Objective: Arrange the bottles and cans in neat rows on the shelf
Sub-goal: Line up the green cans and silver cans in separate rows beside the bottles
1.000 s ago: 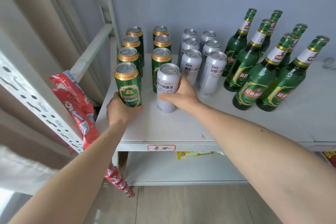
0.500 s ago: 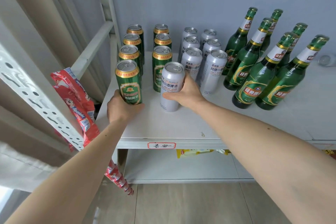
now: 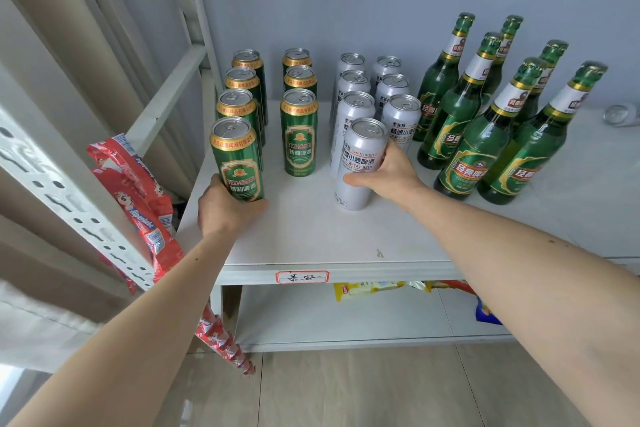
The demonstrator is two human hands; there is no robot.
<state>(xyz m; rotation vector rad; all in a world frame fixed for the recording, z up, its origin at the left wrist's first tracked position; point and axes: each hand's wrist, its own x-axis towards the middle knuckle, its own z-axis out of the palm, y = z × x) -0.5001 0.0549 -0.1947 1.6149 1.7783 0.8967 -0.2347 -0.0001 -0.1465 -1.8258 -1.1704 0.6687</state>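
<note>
Nearest, both forearms reach in over the white shelf point(image 3: 311, 236). Left hand point(image 3: 225, 208) wraps the base of a green can point(image 3: 237, 158) at the near end of the left green row, fingers curled round it. Right hand point(image 3: 384, 173) grips a silver can point(image 3: 360, 163) at the near end of the left silver row, thumb across the front. Both cans stand upright on the shelf.

Step in hand looks like seating these two front cans in line. Best done by sliding, not lifting: nudge the silver can straight back until just beside the silver can behind it, keep it square with the row, label forward. Same for green.

Farther back: second green row point(image 3: 299, 104) has one can fewer, so a gap at its near end. Silver rows point(image 3: 391, 90) tight. Far right, green bottles point(image 3: 485, 114) lean-looking from lens, in two rough rows; watch the right elbow near them.
</note>
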